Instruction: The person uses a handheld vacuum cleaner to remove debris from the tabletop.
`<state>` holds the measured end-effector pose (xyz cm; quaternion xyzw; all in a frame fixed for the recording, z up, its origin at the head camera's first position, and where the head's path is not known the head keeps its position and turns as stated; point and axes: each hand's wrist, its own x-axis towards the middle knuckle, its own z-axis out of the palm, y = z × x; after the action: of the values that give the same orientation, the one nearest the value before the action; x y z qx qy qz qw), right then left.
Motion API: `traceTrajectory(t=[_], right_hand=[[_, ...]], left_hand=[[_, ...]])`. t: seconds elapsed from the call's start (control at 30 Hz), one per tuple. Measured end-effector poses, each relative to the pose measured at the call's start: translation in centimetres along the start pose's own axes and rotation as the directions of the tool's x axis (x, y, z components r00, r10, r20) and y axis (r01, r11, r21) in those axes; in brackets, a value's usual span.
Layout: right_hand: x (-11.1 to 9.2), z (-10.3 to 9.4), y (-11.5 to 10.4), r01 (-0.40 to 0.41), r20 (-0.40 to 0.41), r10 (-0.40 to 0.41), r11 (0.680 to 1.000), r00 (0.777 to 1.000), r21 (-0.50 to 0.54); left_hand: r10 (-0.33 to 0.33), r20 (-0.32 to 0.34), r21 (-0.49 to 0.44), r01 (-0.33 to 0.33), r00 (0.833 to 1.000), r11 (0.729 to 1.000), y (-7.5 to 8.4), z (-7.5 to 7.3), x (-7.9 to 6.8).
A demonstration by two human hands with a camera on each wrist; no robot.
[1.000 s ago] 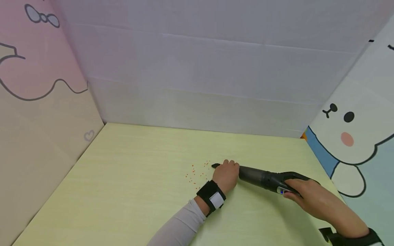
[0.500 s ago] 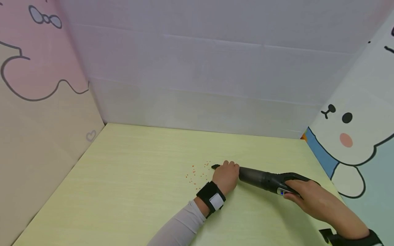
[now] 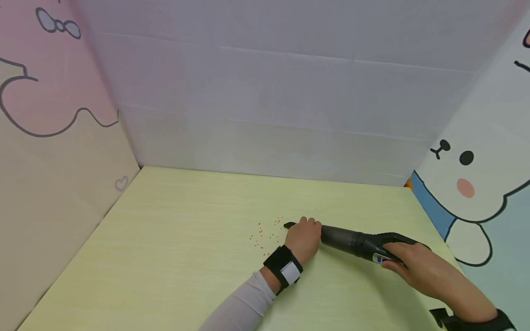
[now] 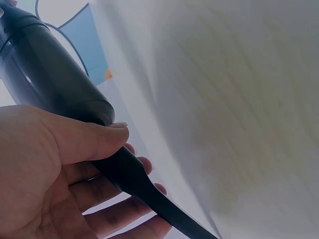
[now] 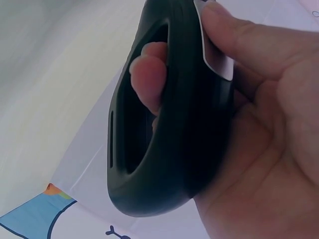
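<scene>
A black handheld vacuum cleaner [image 3: 352, 240] is held above the table, its narrow nozzle [image 3: 289, 225] pointing left. My right hand [image 3: 422, 269] grips the loop handle [image 5: 174, 124], with fingers through the opening and the thumb on the silver panel [image 5: 215, 45]. My left hand [image 3: 304, 239] holds the front end; in the left wrist view the thumb lies across the base of the nozzle [image 4: 127, 172] and the fingers lie behind it. Small orange crumbs [image 3: 261, 236] are scattered on the table just left of the nozzle tip. In the head view, the left hand hides part of the nozzle.
The pale yellow table [image 3: 165, 239] meets a whitish back wall [image 3: 265, 115]. A pink and beige panel [image 3: 62, 161] with line drawings stands on the left, and a cartoon panel [image 3: 488, 161] on the right. Both wrists wear black straps.
Both hands and the vacuum cleaner stay almost where they were. The crumbs look the same. Only the head camera's view shifts very slightly.
</scene>
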<state>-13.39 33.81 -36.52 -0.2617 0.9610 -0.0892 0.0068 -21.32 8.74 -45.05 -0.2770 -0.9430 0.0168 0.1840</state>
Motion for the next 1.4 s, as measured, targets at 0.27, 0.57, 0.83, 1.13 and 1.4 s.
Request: traceTrajectory(t=[0.27, 0.57, 0.83, 1.13, 1.4], right_hand=[[0.1, 0.1, -0.3, -0.029, 0.062, 0.028, 0.999, 0.998, 0.022], [0.2, 0.2, -0.4, -0.024, 0.05, 0.024, 1.0, 0.998, 0.008], [0.2, 0.2, -0.5, -0.021, 0.033, 0.021, 1.0, 0.999, -0.012], [0.3, 0.1, -0.6, -0.039, 0.031, 0.039, 0.999, 0.999, -0.023], [0.3, 0.1, -0.4, -0.043, 0.044, 0.044, 0.999, 0.998, -0.021]], left_hand=[[-0.005, -0.025, -0.001, 0.005, 1.0, 1.0, 0.1, 0.9, -0.5], [-0.014, -0.018, -0.001, 0.014, 1.0, 1.0, 0.2, 0.9, -0.8], [-0.008, -0.014, -0.009, 0.008, 1.0, 1.0, 0.1, 0.8, -0.9], [-0.011, 0.01, -0.026, 0.012, 1.0, 1.0, 0.0, 0.3, -1.1], [-0.004, -0.001, -0.025, 0.004, 1.0, 1.0, 0.0, 0.4, -1.2]])
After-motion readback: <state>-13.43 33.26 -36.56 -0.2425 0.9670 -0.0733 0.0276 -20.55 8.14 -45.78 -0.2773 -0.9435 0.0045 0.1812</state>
